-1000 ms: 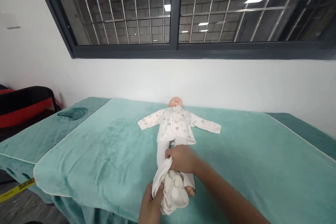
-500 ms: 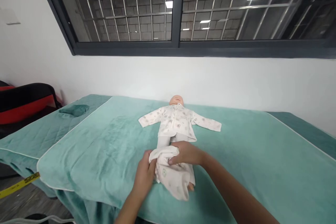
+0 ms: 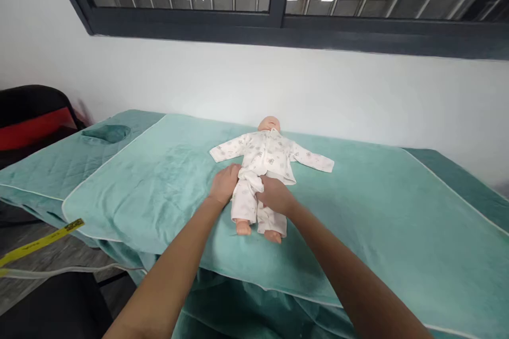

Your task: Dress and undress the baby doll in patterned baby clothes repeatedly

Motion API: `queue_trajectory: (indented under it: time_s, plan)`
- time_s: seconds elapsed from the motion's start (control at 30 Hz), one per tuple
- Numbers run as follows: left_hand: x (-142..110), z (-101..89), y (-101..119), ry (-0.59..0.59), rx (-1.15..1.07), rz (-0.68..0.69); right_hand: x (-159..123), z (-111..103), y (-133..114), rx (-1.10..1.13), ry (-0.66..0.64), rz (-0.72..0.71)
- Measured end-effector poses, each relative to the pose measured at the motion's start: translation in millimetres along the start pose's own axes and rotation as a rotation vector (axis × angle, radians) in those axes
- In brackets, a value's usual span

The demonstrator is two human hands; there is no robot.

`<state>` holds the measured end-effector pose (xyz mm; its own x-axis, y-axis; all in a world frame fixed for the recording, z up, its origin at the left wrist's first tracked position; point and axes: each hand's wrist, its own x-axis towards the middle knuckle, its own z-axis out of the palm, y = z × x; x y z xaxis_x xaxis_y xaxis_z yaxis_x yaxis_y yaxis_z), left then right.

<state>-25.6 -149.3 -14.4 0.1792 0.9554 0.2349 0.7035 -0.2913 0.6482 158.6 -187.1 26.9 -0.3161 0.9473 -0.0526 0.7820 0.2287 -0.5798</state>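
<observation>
A baby doll lies on its back, head toward the wall and arms spread. It wears a white printed long-sleeved top. Matching printed trousers cover both legs, bunched around the thighs, with the bare feet out of the cuffs. My left hand is closed on the trousers' waist at the left thigh as I see it. My right hand grips the waistband between the legs, some of its fingers hidden by the cloth.
The doll rests on a teal covered bed with a face hole at its left end. A black and red chair stands at the left. Yellow tape and a white cable hang near the bed's front left edge. A barred window is behind.
Both hands have moved up the doll's legs, drawing the trousers toward the hips. Both feet now show below the cuffs. The view has tilted down.
</observation>
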Motion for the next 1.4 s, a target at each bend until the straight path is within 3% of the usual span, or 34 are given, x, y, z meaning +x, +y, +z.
queue_trajectory:
  time_s: [0.07,0.2,0.27,0.37,0.47,0.53,0.67,0.73,0.8,0.9,1.03,1.1,1.2,1.27,1.33,1.4]
  plan:
    - [-3.3,1.3,-5.0,0.003,-0.077,-0.014,-2.2,5.3,-1.7,-0.006,0.045,0.033]
    - [-9.0,-7.9,-13.5,0.02,-0.67,-0.095,-12.8,-2.5,-2.4,0.096,0.069,-0.018]
    - [-4.3,-14.4,-11.7,0.038,-0.771,-0.131,-14.6,-12.6,-0.4,0.224,0.123,-0.023]
    - [12.9,-17.6,2.9,0.04,-0.513,-0.159,-7.2,-25.3,5.0,0.31,0.333,0.072]
    - [30.4,-14.3,25.6,-0.053,-0.304,-0.118,6.4,-29.2,10.6,0.194,0.506,0.15]
    - [35.3,-11.8,39.6,-0.12,-0.174,-0.068,13.4,-27.0,13.4,0.032,0.514,0.166]
    - [29.1,-6.8,57.6,-0.176,0.047,0.002,18.5,-17.4,14.4,-0.319,0.392,0.165]
    - [24.4,-3.4,62.2,-0.17,0.133,0.021,20.7,-13.7,13.1,-0.346,0.389,0.179]
    - [22.3,-0.4,63.5,-0.159,0.2,0.042,24.4,-13.4,12.2,-0.233,0.441,0.181]
    - [25.2,0.5,55.0,-0.091,0.213,0.052,29.2,-20.4,17.2,-0.033,0.531,0.18]
    - [29.5,-5.7,17.1,0.288,-0.099,-0.187,16.0,-37.6,49.4,0.148,0.678,0.293]
    - [26.5,-9.1,-7.1,0.408,-0.177,-0.287,-1.9,-44.5,75.2,0.233,0.756,0.39]
    - [16.4,-9.9,-32.6,0.459,-0.178,-0.336,-31.1,-49.3,108.7,0.278,0.806,0.512]
    - [10.1,-7.5,-37.7,0.497,-0.152,-0.309,-42.0,-48.4,117.0,0.263,0.849,0.533]
    - [6.0,-4.6,-35.7,0.527,-0.122,-0.227,-41.9,-44.0,111.4,0.247,0.857,0.487]
    - [3.4,-2.9,-31.3,0.403,-0.169,-0.123,-33.2,-36.8,95.8,0.254,0.771,0.389]
